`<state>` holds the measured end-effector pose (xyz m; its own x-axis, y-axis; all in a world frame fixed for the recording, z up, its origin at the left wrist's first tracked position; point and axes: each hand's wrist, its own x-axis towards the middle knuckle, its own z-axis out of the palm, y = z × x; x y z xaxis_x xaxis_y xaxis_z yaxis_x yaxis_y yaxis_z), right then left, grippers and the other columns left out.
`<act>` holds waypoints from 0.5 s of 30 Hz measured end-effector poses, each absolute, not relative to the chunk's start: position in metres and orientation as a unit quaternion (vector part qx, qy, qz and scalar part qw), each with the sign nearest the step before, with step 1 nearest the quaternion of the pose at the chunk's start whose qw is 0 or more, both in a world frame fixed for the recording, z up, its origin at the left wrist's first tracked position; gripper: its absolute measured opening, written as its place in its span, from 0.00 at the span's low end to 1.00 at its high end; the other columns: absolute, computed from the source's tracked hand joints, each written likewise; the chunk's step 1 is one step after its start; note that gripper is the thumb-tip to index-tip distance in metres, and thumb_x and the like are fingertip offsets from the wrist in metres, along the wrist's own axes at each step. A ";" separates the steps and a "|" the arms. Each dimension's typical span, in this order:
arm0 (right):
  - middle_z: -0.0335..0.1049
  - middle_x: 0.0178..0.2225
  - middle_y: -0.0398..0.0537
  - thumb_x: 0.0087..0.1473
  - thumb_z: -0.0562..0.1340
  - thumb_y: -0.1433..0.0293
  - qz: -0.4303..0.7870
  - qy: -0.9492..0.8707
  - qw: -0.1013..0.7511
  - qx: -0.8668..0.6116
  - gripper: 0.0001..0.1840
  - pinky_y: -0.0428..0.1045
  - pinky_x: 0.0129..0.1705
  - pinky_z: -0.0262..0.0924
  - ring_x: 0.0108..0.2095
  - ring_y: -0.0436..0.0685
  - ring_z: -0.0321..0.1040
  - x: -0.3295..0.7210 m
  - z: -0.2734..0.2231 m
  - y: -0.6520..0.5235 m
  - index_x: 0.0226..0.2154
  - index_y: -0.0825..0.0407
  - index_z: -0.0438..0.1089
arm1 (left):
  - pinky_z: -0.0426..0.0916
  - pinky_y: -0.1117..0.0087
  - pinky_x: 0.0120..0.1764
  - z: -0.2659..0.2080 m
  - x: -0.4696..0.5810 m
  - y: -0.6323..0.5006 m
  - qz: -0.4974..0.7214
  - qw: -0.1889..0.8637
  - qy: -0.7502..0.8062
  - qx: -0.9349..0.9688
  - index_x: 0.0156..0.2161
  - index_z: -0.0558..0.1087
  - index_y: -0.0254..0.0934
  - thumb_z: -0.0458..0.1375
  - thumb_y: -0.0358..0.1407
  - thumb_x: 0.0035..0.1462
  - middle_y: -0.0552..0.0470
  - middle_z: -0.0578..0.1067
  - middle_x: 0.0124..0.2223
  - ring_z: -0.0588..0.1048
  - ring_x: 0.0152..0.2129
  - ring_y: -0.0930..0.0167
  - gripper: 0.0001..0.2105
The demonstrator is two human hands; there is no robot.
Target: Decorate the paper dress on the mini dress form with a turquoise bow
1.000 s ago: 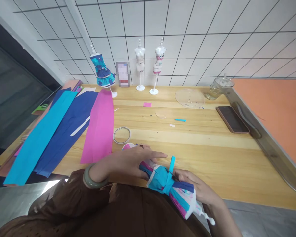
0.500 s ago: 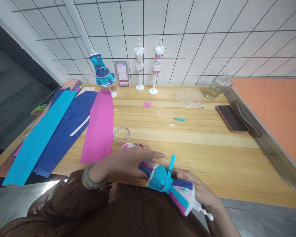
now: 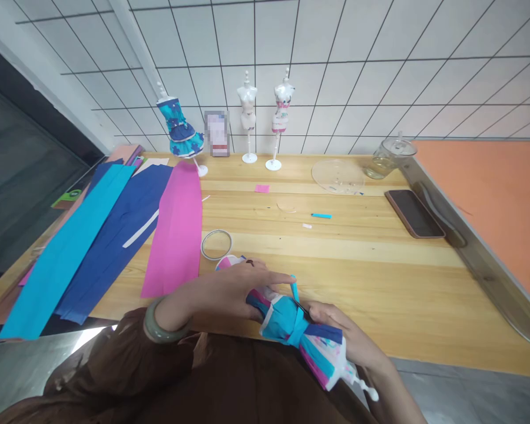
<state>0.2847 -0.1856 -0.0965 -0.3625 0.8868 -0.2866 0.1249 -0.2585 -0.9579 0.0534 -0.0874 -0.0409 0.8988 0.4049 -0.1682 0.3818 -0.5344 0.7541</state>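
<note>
A small doll dress form (image 3: 331, 347) lies tilted across my lap at the table's front edge. It wears a turquoise, navy, pink and white paper dress with a turquoise band (image 3: 297, 327) round the waist. My left hand (image 3: 236, 288) is wrapped over the skirt part, its index finger stretched out to the upright free end of a turquoise strip (image 3: 294, 288). My right hand (image 3: 340, 324) is beside the bodice, closed round what look like scissors (image 3: 304, 308). Only their dark, narrow blades show, at the strip's base; the handles are hidden.
A tape ring (image 3: 216, 245) lies near my left hand. Pink paper (image 3: 172, 235), navy paper (image 3: 115, 235) and turquoise paper (image 3: 66, 253) cover the left side. Dress forms (image 3: 248, 112) stand behind. A phone (image 3: 414, 213), a glass cup (image 3: 388, 156) and a clear disc (image 3: 338, 176) are rightward.
The strip's free end has shifted left, to my left index fingertip. The dark blades show more plainly at its base. Both hands keep nearly the same place.
</note>
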 end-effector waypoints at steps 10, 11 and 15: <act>0.63 0.21 0.43 0.57 0.49 0.49 0.575 -0.507 0.317 -0.559 0.25 0.46 0.23 0.56 0.22 0.51 0.59 0.296 -0.091 -0.162 0.30 0.51 0.69 | 0.57 0.60 0.55 -0.046 0.040 -0.080 0.062 0.394 0.281 0.873 0.60 0.57 0.49 0.59 0.37 0.51 0.50 0.69 0.54 0.63 0.53 0.62 0.31; 0.62 0.21 0.42 0.58 0.48 0.49 0.543 -0.509 0.325 -0.583 0.25 0.46 0.22 0.55 0.21 0.51 0.57 0.300 -0.093 -0.156 0.31 0.51 0.68 | 0.56 0.59 0.55 -0.048 0.039 -0.079 0.084 0.383 0.286 0.875 0.60 0.58 0.47 0.59 0.36 0.51 0.50 0.69 0.53 0.63 0.53 0.62 0.30; 0.69 0.27 0.47 0.56 0.49 0.48 0.339 -0.535 0.306 -0.711 0.25 0.50 0.33 0.60 0.30 0.57 0.66 0.323 -0.112 -0.132 0.35 0.51 0.69 | 0.53 0.58 0.58 -0.062 0.037 -0.071 0.179 0.324 0.294 0.881 0.58 0.60 0.43 0.58 0.36 0.52 0.49 0.71 0.50 0.66 0.50 0.65 0.27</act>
<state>0.3232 -0.1322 -0.1121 0.1975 0.9681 -0.1540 0.5523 -0.2397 -0.7984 0.0368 -0.0710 -0.0622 0.7626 0.6346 0.1256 0.4023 -0.6172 0.6762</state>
